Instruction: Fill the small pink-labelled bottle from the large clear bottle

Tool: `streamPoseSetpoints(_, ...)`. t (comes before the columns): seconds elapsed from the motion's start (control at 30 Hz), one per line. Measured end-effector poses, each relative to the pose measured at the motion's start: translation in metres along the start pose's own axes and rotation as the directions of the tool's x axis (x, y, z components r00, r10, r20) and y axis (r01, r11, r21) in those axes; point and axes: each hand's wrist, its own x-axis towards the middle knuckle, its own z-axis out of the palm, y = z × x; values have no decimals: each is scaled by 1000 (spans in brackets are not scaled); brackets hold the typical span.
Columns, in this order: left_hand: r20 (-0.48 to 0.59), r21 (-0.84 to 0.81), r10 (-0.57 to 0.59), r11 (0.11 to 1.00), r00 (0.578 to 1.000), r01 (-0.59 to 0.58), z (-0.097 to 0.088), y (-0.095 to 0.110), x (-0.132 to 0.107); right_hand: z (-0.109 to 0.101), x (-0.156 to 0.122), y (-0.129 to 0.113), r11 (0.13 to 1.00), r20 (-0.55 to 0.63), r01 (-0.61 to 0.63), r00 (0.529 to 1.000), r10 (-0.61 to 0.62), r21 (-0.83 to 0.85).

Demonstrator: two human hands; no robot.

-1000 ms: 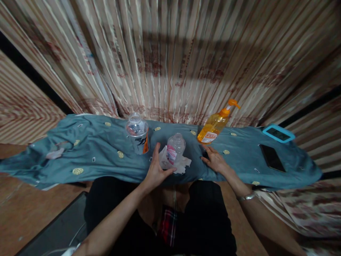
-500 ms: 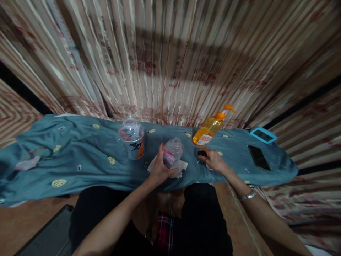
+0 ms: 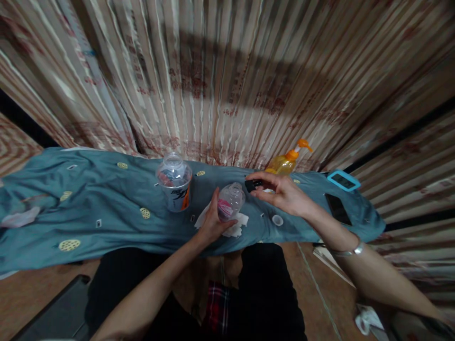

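Note:
My left hand [image 3: 213, 215] is wrapped round a small clear plastic bottle [image 3: 230, 201] with a pink label and an uncapped mouth. Beneath the bottle lies crumpled white tissue [image 3: 239, 228]. Between the thumb and fingers of my right hand [image 3: 282, 192] is a small black cap [image 3: 251, 184], held just right of the bottle's mouth and apart from it. An orange pump bottle [image 3: 282, 165] stands behind my right hand, its lower part hidden. On the cloth below that hand rests a small round whitish lid-like piece [image 3: 277, 220].
A large clear jar [image 3: 174, 182] stands on the teal cloth [image 3: 117, 213], left of the small bottle. To the right lie a black phone [image 3: 337, 209] and a blue-framed device with a dark screen [image 3: 343, 180]. Pleated curtains [image 3: 220, 85] hang close behind the table.
My right hand has lifted the black cap off the cloth and brought it up and left, near the bottle's mouth. The round whitish piece now shows. My left hand keeps its hold.

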Motion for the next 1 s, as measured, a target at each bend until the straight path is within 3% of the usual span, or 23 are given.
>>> streamPoseSetpoints(0.2, 4, -75, -72, 995, 997, 72, -3, 13, -6, 0, 25, -48, 968, 219, 101, 974, -50, -228)
streamPoseSetpoints(0.33, 23, -102, -102, 989, 995, 104, -3, 21, -6, 0, 38, -56, 869, 412, 224, 911, -26, -441)
streamPoseSetpoints(0.47, 9, -112, -80, 990, 997, 80, -2, 18, -5, 2, 48, -57, 754, 502, 303, 864, 41, -583)
streamPoseSetpoints(0.63, -2, -115, -57, 992, 998, 57, 1, 11, -5, 6, 53, -63, 642, 544, 346, 829, 133, -684)
streamPoseSetpoints(0.83, 4, -95, -11, 995, 1000, 11, 3, 0, -3, 13, 58, -66, 503, 480, 323, 849, 221, -802)
streamPoseSetpoints(1.0, 1, -77, 27, 997, 1000, -27, 3, -4, -3, 13, 58, -69, 496, 478, 330, 854, 207, -803)
